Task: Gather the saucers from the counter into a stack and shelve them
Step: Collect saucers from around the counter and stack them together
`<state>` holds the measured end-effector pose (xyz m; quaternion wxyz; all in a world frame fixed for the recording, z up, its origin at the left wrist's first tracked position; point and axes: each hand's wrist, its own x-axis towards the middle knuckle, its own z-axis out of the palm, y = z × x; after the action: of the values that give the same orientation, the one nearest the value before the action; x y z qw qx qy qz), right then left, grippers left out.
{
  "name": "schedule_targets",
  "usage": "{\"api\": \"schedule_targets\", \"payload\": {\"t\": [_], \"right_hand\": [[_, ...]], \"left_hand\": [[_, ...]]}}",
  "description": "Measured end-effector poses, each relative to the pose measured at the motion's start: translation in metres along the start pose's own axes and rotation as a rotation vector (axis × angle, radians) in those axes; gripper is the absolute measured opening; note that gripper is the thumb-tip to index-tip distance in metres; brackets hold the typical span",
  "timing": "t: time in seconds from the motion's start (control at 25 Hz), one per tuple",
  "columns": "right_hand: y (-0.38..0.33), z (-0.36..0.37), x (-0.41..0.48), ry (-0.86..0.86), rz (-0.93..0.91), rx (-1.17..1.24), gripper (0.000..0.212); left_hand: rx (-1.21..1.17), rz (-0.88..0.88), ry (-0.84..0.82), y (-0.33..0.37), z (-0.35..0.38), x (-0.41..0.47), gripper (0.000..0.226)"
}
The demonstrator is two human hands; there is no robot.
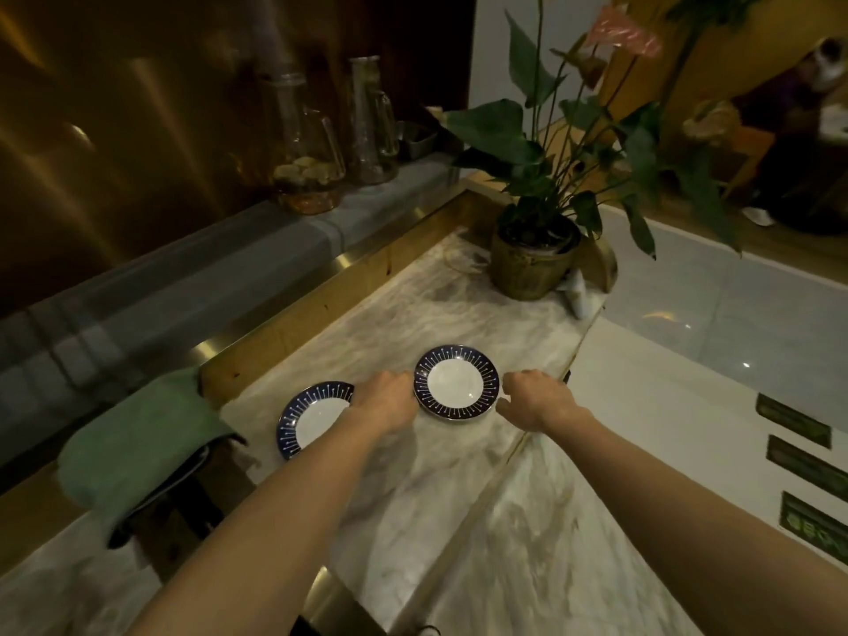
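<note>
Two saucers with white centres and dark blue patterned rims lie on the marble counter (413,488). The right saucer (456,383) sits between my hands. My left hand (383,399) touches its left rim, fingers curled at the edge. My right hand (534,399) is at its right side, fingers bent toward the rim with a small gap showing. The left saucer (312,422) lies flat, partly hidden behind my left wrist. Whether either hand grips the saucer is unclear.
A potted plant (532,259) in a woven basket stands at the counter's far end. A folded green cloth (137,442) lies at the left. Glass flasks (312,153) stand on the raised grey ledge behind. The counter's right edge drops to a lower white surface (688,406).
</note>
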<state>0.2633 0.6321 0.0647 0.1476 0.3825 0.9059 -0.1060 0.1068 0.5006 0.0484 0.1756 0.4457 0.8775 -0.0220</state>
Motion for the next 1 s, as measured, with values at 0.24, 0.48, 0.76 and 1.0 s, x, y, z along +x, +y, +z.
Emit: {"api": "schedule_targets", "payload": {"t": [0.24, 0.48, 0.76, 1.0], "right_hand": [[0.0, 0.011, 0.027, -0.019, 0.085, 0.039, 0.037], [0.004, 0.028, 0.055, -0.061, 0.152, 0.12, 0.036], [0.013, 0.042, 0.094, -0.029, 0.155, 0.166, 0.03], [0.023, 0.057, 0.127, -0.081, 0.204, 0.308, 0.033]], "left_hand": [[-0.044, 0.039, -0.012, -0.002, 0.01, 0.042, 0.035], [-0.185, -0.054, -0.038, -0.001, 0.023, 0.068, 0.038], [-0.317, -0.204, -0.096, 0.0, 0.04, 0.094, 0.032], [-0.432, -0.3, -0.075, 0.005, 0.052, 0.109, 0.025]]}}
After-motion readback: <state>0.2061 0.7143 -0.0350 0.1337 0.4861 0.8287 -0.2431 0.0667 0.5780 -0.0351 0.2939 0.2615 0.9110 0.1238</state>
